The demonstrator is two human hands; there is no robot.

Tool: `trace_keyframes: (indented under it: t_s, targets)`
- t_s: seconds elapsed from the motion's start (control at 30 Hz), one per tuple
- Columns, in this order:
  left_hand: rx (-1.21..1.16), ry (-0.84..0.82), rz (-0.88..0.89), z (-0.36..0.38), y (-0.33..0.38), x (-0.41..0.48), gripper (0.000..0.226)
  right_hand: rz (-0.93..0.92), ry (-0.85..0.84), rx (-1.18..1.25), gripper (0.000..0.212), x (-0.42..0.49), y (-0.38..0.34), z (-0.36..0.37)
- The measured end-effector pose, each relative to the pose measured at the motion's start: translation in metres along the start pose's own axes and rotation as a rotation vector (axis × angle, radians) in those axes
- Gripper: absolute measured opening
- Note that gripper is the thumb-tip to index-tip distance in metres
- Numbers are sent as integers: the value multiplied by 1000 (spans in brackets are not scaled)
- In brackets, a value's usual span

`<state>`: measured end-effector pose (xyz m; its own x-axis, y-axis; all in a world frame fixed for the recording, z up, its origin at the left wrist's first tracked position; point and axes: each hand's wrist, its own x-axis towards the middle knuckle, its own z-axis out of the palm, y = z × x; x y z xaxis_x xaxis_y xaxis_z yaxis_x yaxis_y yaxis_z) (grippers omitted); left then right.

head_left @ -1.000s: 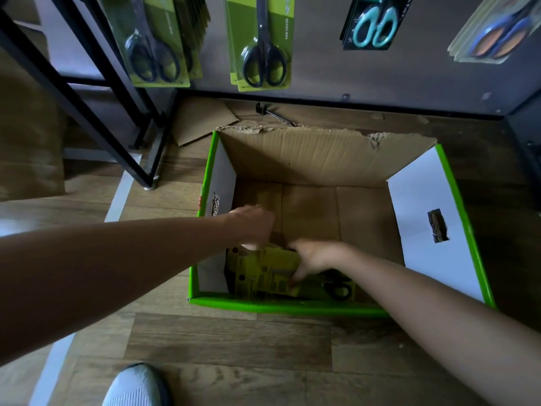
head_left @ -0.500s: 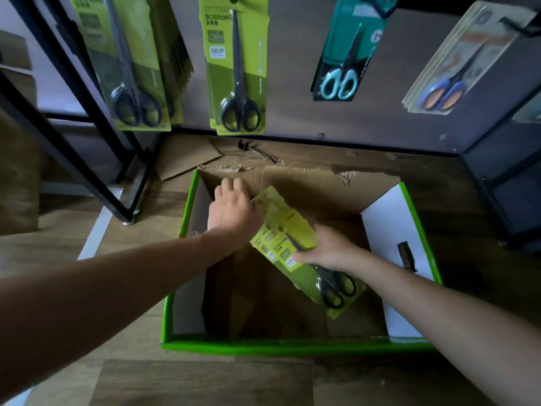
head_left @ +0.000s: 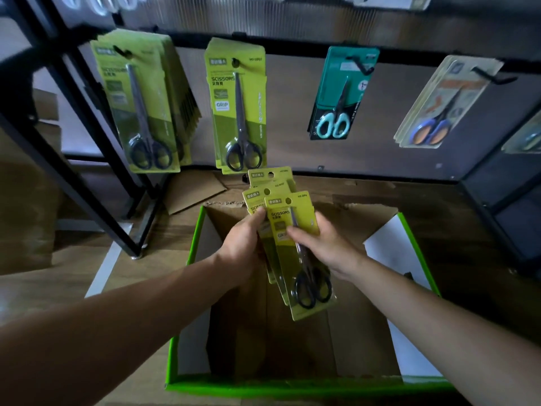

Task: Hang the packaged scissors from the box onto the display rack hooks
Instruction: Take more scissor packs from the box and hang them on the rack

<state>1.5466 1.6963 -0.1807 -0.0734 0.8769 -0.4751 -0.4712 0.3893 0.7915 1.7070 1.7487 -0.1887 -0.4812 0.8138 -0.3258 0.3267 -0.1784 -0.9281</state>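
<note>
Packs (head_left: pixel 293 219) fan between left hand (head_left: pixel 240 251) and right hand (head_left: pixel 332 248) above open box (head_left: pixel 292 387).

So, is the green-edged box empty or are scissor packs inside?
Looks empty: the box shows bare cardboard floor; the held scissor packs hide a patch.

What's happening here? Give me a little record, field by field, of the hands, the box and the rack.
left hand: grips a fanned stack of scissor packs
right hand: pinches the front pack
box: open, green-rimmed, below the hands
rack: hooks hold a thick yellow-green bundle, a thinner yellow-green bundle, a teal pack, a blue-handled pack
</note>
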Motion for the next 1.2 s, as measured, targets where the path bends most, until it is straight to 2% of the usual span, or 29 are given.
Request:
trace_keyframes:
  t_s: [0.1,0.2,0.3,0.4,0.47,0.53,0.6,0.83,1.0,1.2]
  targets:
    - [22,77,106,-2,14,-5,39,-27,83,-168,83,8,-17,9]
    - [116,181,222,-3,28,-10,35,-163,224,-229,79,12,-38,17]
    - [108,259,346,-7,45,-15,30,-305,291,-233,85,16,-62,27]
    - [150,313,455,-12,64,-23,22,-421,364,-207,77,22,-81,37]
    - [200,364,528,-16,73,-30,20,-493,424,-198,62,26,-91,45]
    - [253,419,592,-23,79,-35,23,-520,487,-215,46,28,-102,50]
    - [284,445,629,-28,85,-39,29,-574,521,-194,39,27,-114,54]
    - [376,588,715,-45,116,-42,48,-747,615,-54,38,38,-152,56]
    - [367,619,724,-50,126,-45,37,-772,655,-62,37,49,-171,54]
    - [372,614,737,-57,132,-52,37,-733,674,-69,37,61,-176,52]
